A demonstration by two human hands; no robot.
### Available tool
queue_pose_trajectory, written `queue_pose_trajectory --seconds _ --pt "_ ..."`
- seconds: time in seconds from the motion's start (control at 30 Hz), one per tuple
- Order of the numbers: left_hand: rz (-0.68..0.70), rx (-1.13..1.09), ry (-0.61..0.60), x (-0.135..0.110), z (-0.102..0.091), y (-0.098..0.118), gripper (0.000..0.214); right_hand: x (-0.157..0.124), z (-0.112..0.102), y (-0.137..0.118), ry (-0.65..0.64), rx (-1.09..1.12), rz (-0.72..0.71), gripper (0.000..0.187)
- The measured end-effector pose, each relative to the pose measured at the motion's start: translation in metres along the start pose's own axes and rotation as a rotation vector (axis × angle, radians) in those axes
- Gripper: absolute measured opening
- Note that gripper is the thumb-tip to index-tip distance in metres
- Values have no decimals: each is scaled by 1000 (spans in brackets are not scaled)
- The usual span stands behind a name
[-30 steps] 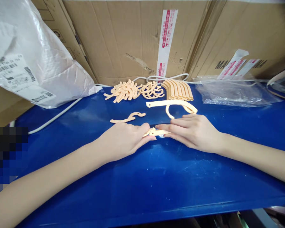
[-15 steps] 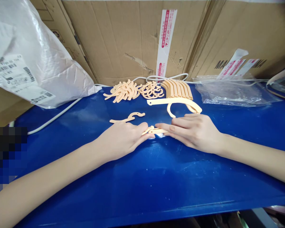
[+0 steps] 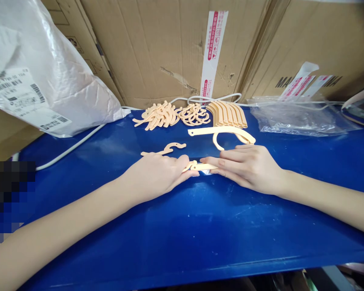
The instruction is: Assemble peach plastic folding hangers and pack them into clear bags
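Note:
Low over the blue table [image 3: 182,238], my left hand [image 3: 160,171] pinches a small cream plastic piece [image 3: 186,166], mostly hidden by the fingers. My right hand [image 3: 245,167] is closed on a cream hanger arm [image 3: 208,166] with a hole near its tip. The two pieces meet between my hands; whether they are joined I cannot tell. Beyond my left hand lies a loose hook-shaped piece [image 3: 171,148], partly covered by the hand. Just past my right fingers rests a long curved hanger arm [image 3: 218,129], with a hook-like curve [image 3: 216,143] beneath it.
Along the back sit a heap of wavy pieces [image 3: 160,116], a pile of curved hooks [image 3: 195,115] and a row of hanger arms [image 3: 227,114]. Cardboard boxes [image 3: 154,48] stand behind. A white parcel bag [image 3: 79,93], white cable [image 3: 73,150] and clear plastic bag [image 3: 297,117] flank these.
Hardly anything differs. Both hands keep their grip, and the held pieces stay together at nearly the same spot; the view has shifted very slightly.

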State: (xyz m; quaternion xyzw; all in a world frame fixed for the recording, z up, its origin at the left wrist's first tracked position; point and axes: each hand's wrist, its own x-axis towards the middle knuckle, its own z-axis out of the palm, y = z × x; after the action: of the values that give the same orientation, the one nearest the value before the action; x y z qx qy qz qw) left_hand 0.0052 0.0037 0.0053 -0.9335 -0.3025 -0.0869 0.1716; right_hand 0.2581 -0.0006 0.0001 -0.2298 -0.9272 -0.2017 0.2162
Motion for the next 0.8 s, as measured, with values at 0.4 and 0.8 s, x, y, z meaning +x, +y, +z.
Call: queue_pose_trajectory --seconds 0.4,0.8 --pt "73 62 54 -3 3 -3 52 -3 2 2 -42 73 16 38" --pt "135 138 129 -4 3 -3 52 -4 4 3 -65 254 59 34"
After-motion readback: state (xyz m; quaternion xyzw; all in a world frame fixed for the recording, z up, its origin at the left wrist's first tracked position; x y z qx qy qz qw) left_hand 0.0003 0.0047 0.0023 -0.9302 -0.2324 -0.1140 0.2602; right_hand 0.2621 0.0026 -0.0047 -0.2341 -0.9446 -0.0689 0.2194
